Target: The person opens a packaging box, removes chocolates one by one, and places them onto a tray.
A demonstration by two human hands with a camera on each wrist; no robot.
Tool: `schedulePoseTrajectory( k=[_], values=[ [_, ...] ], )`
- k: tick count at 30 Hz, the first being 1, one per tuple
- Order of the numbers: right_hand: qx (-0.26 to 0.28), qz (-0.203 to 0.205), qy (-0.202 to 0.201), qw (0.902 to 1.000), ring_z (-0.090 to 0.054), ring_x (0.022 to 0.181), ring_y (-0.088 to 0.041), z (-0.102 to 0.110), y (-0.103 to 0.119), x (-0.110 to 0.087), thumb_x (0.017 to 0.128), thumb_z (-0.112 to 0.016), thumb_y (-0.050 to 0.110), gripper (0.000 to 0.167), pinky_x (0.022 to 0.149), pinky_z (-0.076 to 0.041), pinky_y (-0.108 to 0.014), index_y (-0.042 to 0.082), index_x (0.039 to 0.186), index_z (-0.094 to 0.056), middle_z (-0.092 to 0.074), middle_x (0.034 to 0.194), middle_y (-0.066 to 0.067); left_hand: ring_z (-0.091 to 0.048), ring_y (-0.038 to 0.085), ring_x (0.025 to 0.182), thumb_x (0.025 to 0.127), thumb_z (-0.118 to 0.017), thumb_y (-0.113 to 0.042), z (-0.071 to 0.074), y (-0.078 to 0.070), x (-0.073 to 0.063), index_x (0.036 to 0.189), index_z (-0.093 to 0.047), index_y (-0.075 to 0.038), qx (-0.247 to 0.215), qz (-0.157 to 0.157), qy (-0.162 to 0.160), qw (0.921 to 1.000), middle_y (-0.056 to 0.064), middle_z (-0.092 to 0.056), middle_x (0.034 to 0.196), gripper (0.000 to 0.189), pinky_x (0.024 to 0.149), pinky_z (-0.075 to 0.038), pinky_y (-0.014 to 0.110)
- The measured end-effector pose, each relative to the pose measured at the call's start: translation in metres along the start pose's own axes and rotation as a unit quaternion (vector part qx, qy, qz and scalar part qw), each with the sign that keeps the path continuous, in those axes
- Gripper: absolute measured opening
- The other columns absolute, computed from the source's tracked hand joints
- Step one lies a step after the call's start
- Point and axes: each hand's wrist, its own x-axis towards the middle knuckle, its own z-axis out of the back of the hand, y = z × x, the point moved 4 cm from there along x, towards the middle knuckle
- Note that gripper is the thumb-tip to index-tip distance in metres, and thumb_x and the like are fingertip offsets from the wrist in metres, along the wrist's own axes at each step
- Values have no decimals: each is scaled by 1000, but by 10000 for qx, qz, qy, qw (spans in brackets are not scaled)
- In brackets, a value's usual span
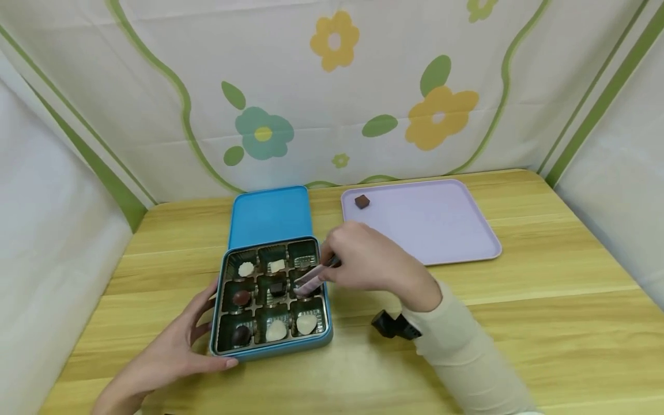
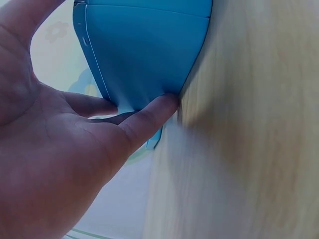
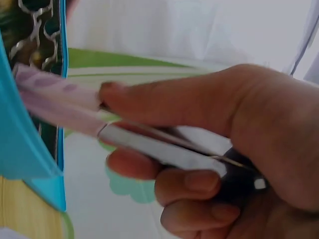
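At the left of the wooden table, with 12 o'clock away from the person, the left hand comes in from 8 o'clock. It is widely spread and rather straight: its fingers touch the left wall of the blue box, its thumb lies along the near wall.

The box is almost square and turned very slightly. Its left column holds a white sweet, a reddish-brown one and a dark one. A blue lid lies beyond the box, at 12 o'clock.

Next come the pinkish-tipped tongs. Their long axis runs from 2 to 8 o'clock, and the tips point down to 8 o'clock, into the compartment at the box's 3 o'clock. What is between the tips, I cannot tell.

The right hand pinches these tongs between thumb and fingers, with the other fingers curled under; its forearm reaches in from 4 o'clock.

Farther right, at the box's 2 o'clock, there is a lilac tray, with a brown piece near its 10 o'clock corner.
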Motion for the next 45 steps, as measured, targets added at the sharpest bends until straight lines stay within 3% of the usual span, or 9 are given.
schedulePoseTrajectory(
  k=[6, 12, 19, 23, 28, 32, 39, 42, 45],
  values=[
    [854, 163, -429, 9953, -65, 69, -1, 7, -32, -13, 89, -88, 15, 3, 65, -57, -22, 13, 87, -86, -78, 84, 7, -33, 71, 147, 82, -95, -18, -3, 2, 1, 174, 4, -34, -59, 40, -7, 10000, 30, -8, 177, 136, 98, -46, 14],
    [625, 296, -796, 9944, -65, 70, -1, 8, -28, -17, 85, -92, 16, 11, 64, -56, -21, 9, 91, -86, -78, 85, 2, -34, 71, 147, 82, -95, -17, -2, 3, 2, 174, 3, -35, -41, -72, -51, 10000, 29, -8, 178, 136, 98, -48, 15],
    [-394, 540, -278, 9974, -65, 79, -10, -9, -4, -4, 90, -85, 18, 5, 78, -57, -29, 13, 89, -85, -75, 87, 4, -34, 69, 148, 83, -94, -17, -4, 5, 1, 174, 3, -34, -53, -44, -78, 9999, 27, -7, 178, 135, 97, -48, 14],
    [148, 466, -317, 9983, -65, 76, -7, -8, -14, -3, 92, -85, 14, 5, 73, -57, -25, 12, 87, -85, -75, 85, 5, -33, 70, 148, 84, -94, -18, -6, 6, 2, 174, 3, -33, -91, 40, -45, 9999, 28, -8, 178, 134, 97, -48, 14],
    [947, 459, -623, 9925, -66, 70, 0, 2, -30, -10, 89, -88, 9, 4, 64, -58, -21, 11, 86, -85, -77, 83, 3, -33, 72, 147, 83, -95, -18, -4, 5, 1, 174, 4, -35, -55, 52, -57, 10000, 30, -9, 177, 135, 97, -48, 15],
    [628, 393, -684, 9949, -64, 71, -1, 6, -26, -14, 85, -91, 14, 7, 65, -56, -22, 11, 88, -85, -77, 84, 4, -34, 70, 147, 82, -95, -17, -2, 4, 1, 174, 3, -35, -14, -51, -77, 10000, 28, -7, 178, 136, 97, -49, 15],
    [-257, 369, -112, 9989, -65, 82, -13, -9, -6, -4, 90, -84, 17, 5, 81, -55, -31, 13, 89, -85, -76, 89, 3, -33, 71, 147, 83, -94, -16, -4, 5, 2, 174, 3, -37, -105, 8, -26, 9999, 28, -7, 178, 134, 96, -50, 16],
    [-108, 353, -81, 9993, -69, 85, -14, -12, -7, -2, 92, -83, 16, 6, 82, -58, -31, 13, 88, -85, -77, 89, 4, -30, 70, 149, 84, -93, -17, -4, 5, 2, 174, 4, -38, -96, 127, 15, 9999, 29, -6, 178, 134, 95, -49, 15],
    [293, 330, -167, 9989, -68, 80, -9, -9, -14, -4, 93, -85, 16, 6, 75, -57, -26, 13, 88, -85, -77, 88, 5, -28, 70, 150, 84, -94, -18, -2, 5, 2, 173, 4, -38, 1, 148, 10, 9999, 29, -6, 178, 134, 97, -47, 14]
  ],
)
